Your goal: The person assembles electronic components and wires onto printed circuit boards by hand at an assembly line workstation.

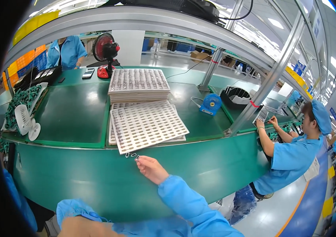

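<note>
The right hand (pixel 151 168) is pinching a small metal piece (pixel 137 158) between thumb and forefinger, its other fingers curling inward. Two similar pieces (pixel 132 155) are lying just left of the fingertips; a slotted white tray (pixel 152 142) is resting beyond them. The left hand (pixel 87 228) is blurring nearer the body, its openness impossible to tell.

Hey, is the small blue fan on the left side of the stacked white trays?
No, the blue fan stands to the right of the white trays.
</note>
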Tool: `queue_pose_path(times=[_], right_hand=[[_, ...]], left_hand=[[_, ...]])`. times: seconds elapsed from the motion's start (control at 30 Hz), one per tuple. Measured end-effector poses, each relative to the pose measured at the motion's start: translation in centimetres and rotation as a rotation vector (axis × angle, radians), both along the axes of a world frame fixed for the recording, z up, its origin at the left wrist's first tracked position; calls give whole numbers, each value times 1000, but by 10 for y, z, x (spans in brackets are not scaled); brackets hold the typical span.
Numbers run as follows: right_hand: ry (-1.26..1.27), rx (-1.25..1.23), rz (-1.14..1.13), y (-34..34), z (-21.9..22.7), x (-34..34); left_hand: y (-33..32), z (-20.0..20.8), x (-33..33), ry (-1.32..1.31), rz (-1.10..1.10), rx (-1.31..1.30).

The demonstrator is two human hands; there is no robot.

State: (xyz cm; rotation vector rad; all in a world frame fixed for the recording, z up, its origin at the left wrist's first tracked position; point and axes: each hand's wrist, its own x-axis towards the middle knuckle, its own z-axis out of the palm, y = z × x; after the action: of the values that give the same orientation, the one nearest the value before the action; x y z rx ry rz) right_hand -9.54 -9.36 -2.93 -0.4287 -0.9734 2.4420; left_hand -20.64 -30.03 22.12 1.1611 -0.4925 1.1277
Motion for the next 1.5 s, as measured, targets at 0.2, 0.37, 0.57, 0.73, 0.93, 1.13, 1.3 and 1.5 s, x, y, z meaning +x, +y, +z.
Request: queue_pose_path(times=[0.2,0.37,0.57,0.73,0.93,1.13,1.3,1.5], right_hand=[[-35,-13,-24,3,-2,2],[-21,-12,-11,1,-7,0],[-13,-10,10,0,-6,0],[-47,5,-24,1,-9,-3],[-68,51,13,0,-10,-2],[-107,27,-3,-2,-7,0],[-121,21,14,-5,-2,0],[-126,31,-24,-10,7,-1]], left_hand=[[15,-53,-6,62,-155,279],[63,-125,-12,1132,20,549],[96,-220,1,1313,221,135],[109,-248,3,1255,147,-270],[101,-251,5,1202,243,-239],[98,-251,6,1169,239,-245],[99,-257,6,1158,254,-236],[97,-256,6,1171,240,-226]])
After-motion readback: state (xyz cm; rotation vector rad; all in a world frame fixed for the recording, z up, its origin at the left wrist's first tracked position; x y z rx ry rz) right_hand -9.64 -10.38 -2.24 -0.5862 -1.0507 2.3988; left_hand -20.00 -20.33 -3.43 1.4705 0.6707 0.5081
